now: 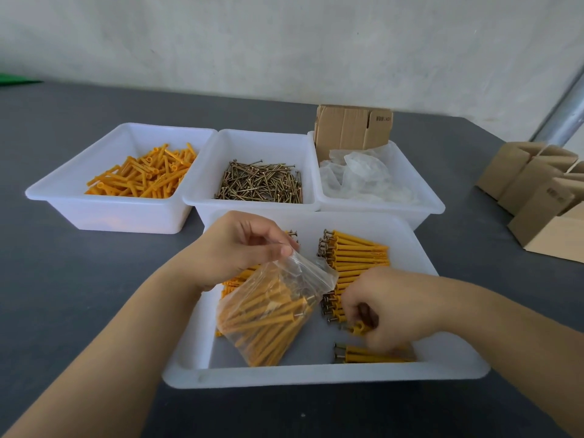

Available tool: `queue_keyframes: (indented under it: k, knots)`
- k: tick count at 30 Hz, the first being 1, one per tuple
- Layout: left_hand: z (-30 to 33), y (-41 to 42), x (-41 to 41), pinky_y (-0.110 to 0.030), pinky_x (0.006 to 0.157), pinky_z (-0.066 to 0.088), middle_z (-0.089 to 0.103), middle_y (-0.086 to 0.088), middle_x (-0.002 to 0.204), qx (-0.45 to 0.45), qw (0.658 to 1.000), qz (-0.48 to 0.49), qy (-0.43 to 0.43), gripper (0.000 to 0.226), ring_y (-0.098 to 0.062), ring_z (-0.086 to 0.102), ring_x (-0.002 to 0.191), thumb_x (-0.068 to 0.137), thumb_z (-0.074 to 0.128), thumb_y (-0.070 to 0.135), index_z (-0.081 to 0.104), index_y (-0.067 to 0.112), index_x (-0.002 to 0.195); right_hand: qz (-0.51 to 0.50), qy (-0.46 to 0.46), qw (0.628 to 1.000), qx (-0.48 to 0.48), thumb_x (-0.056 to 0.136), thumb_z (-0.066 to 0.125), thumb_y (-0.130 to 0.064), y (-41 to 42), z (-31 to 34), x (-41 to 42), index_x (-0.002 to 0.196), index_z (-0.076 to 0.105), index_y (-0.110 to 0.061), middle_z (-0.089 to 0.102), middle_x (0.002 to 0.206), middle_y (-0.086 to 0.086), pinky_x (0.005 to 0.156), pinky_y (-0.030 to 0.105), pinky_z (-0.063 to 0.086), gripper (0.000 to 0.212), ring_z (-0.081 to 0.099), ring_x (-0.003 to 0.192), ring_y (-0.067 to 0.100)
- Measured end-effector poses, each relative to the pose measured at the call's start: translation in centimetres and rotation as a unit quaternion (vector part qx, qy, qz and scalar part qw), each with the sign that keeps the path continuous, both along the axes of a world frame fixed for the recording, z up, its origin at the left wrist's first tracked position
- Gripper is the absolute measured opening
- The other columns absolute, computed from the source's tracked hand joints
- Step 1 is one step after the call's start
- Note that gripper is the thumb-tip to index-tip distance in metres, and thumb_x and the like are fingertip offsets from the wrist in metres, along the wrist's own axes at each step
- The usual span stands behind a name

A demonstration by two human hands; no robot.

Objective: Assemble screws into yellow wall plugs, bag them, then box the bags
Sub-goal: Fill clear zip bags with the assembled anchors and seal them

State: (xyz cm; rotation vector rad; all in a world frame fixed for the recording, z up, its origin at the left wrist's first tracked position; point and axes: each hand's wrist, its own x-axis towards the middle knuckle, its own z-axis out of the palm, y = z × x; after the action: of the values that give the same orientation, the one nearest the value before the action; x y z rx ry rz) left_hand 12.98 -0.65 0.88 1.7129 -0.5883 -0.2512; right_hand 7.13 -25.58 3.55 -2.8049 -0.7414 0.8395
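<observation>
up front, left hand (pixel 243 248) pinches a plug-filled bag (pixel 271 314) over the tray (pixel 316 374).

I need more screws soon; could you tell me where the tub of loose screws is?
The tub of loose screws is mid-table, between the plug tub and bag tub.

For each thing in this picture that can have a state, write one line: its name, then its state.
Clear bag: open, partly filled.
Left hand: pinches bag's rim.
Right hand: grips assembled plugs.
Plug tray: part full.
Screw tray: part full.
Cardboard boxes: upright; whether open, unclear.
</observation>
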Motion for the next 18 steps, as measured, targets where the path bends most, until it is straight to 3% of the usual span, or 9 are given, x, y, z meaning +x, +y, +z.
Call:
queue_keyframes:
  k: [2,5,10,13,18]
  knots:
    - [0.0,0.0,0.0,-0.054,0.099,0.051,0.074,-0.016,0.103,0.005,1.000,0.002,-0.005,0.019,-0.033,0.069,0.105,0.079,0.073,0.016,0.075,0.000,0.090,-0.035,-0.028,0.997,0.056,0.074,0.071,-0.016,-0.7,1.2,0.2,0.080,0.060,-0.029,0.055,0.073,-0.014,0.055,0.016,0.043,0.018,0.051,0.064,0.001]
    - [-0.1,0.1,0.1,-0.054,0.099,0.052,0.075,-0.014,0.104,0.006,1.000,0.002,-0.004,0.017,-0.031,0.069,0.104,0.080,0.074,0.016,0.075,0.002,0.090,-0.110,-0.053,0.976,0.183,0.077,0.071,-0.009,-2.1,3.2,0.8,0.079,0.063,-0.032,0.063,0.074,-0.015,0.058,0.017,0.049,0.024,0.057,0.061,-0.001]
    - [-0.2,0.1,0.1,-0.057,0.100,0.049,0.074,-0.016,0.104,0.003,1.000,-0.001,-0.005,0.018,-0.033,0.068,0.106,0.080,0.074,0.015,0.075,0.001,0.090,-0.215,-0.130,0.886,0.390,0.087,0.069,0.001,-3.5,4.6,3.0,0.086,0.071,-0.017,0.074,0.074,0.006,0.056,0.022,0.054,0.019,0.073,0.066,0.018]
    - [-0.2,0.1,0.1,-0.056,0.100,0.050,0.074,-0.017,0.106,0.000,1.000,-0.007,-0.002,0.018,-0.033,0.068,0.108,0.081,0.073,0.014,0.073,-0.002,0.090,-0.255,-0.070,0.852,0.452,0.088,0.068,0.002,-2.1,3.7,4.3,0.090,0.072,-0.009,0.075,0.079,0.011,0.058,0.024,0.057,0.012,0.075,0.075,0.023]
    - [-0.1,0.0,0.1,-0.040,0.089,0.055,0.074,-0.018,0.103,-0.006,1.000,-0.013,-0.003,0.028,-0.030,0.070,0.094,0.082,0.071,0.016,0.071,-0.007,0.099,-0.235,0.050,0.858,0.454,0.086,0.072,0.003,1.6,1.5,5.0,0.090,0.074,-0.008,0.076,0.078,0.011,0.056,0.020,0.054,0.012,0.074,0.072,0.017]
